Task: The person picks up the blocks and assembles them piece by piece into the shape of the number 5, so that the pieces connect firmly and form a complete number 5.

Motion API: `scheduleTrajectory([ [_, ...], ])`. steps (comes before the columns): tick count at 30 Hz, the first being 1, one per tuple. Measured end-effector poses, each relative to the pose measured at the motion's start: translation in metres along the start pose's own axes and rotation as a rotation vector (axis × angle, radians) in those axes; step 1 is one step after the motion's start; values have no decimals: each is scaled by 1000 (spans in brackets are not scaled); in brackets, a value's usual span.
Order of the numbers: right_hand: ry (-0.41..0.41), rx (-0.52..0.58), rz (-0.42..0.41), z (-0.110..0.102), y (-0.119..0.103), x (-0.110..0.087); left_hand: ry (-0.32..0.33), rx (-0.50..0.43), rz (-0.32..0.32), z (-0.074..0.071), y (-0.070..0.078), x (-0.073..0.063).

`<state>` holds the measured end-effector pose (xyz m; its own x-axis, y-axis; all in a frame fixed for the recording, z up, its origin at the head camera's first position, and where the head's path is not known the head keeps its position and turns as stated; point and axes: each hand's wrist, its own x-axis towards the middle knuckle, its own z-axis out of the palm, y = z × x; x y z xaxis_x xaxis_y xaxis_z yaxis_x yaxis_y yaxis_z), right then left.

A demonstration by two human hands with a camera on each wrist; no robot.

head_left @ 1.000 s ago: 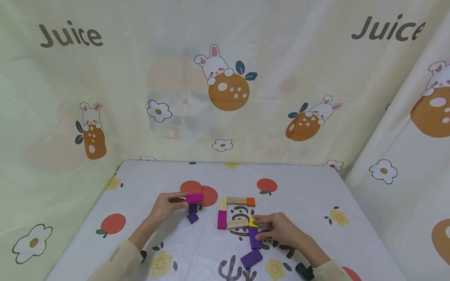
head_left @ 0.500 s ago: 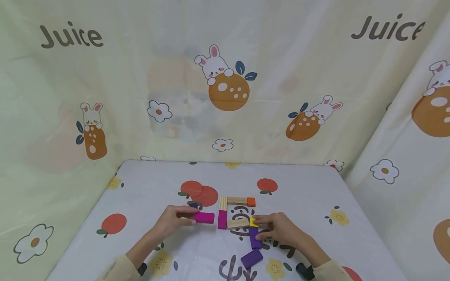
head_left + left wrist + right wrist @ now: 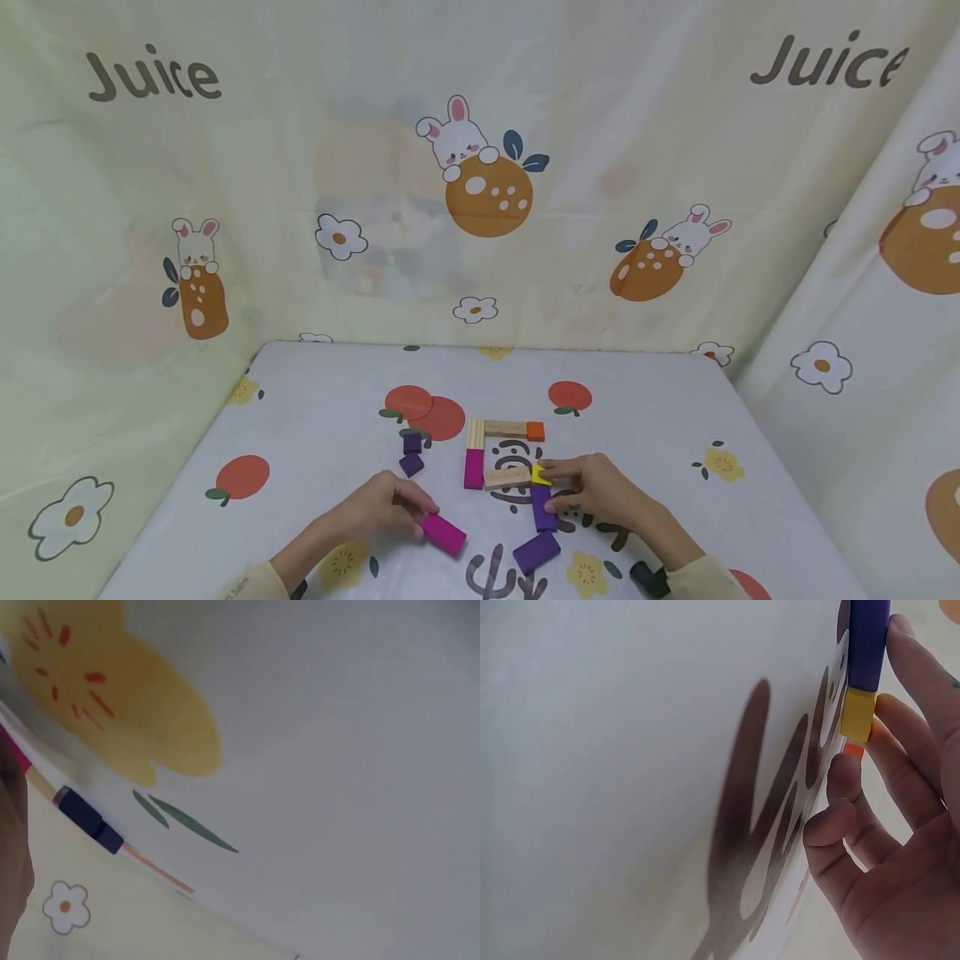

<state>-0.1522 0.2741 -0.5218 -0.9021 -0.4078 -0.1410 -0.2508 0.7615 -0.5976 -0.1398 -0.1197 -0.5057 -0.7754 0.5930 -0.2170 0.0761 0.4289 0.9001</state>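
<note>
My left hand [image 3: 378, 507] pinches a magenta block [image 3: 444, 535] between thumb and fingers, low in the head view. Only a sliver of that block shows in the left wrist view. My right hand [image 3: 600, 493] touches the right side of a joined row: fingertips at a yellow block [image 3: 540, 474], thumb against a purple block [image 3: 543, 508]. In the right wrist view the ring and little fingers bend without holding anything. The row continues into a wooden block [image 3: 507, 477], a second magenta block [image 3: 473, 469], a striped pale block [image 3: 476, 433], another wooden block [image 3: 506, 428] and an orange block [image 3: 536, 431].
A loose purple block [image 3: 537, 552] lies slanted just in front of the row. Two small dark purple blocks [image 3: 412, 454] sit left of the shape. The printed white tablecloth [image 3: 637, 408] covers the table, with a printed curtain [image 3: 570, 275] behind.
My left hand has carried the magenta block from beside the small dark blocks toward the front and slightly right, and the block has turned to a slant. The right hand stays put.
</note>
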Motion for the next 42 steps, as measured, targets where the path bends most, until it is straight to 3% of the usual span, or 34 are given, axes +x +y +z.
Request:
scheduleTrajectory([
  [6, 1, 1, -9, 0, -1, 0, -25, 68, -31, 7, 0, 0],
  [18, 5, 13, -7, 1, -5, 1, -52, 109, -8, 13, -1, 4],
  [23, 5, 9, -5, 0, -5, 0, -46, 126, -26, 22, 1, 7],
  [33, 1, 21, 12, 0, -4, -2, -54, 173, 23, 38, 6, 12],
  [42, 5, 26, 24, 1, -2, -1, -63, 193, 12, 51, 10, 18],
])
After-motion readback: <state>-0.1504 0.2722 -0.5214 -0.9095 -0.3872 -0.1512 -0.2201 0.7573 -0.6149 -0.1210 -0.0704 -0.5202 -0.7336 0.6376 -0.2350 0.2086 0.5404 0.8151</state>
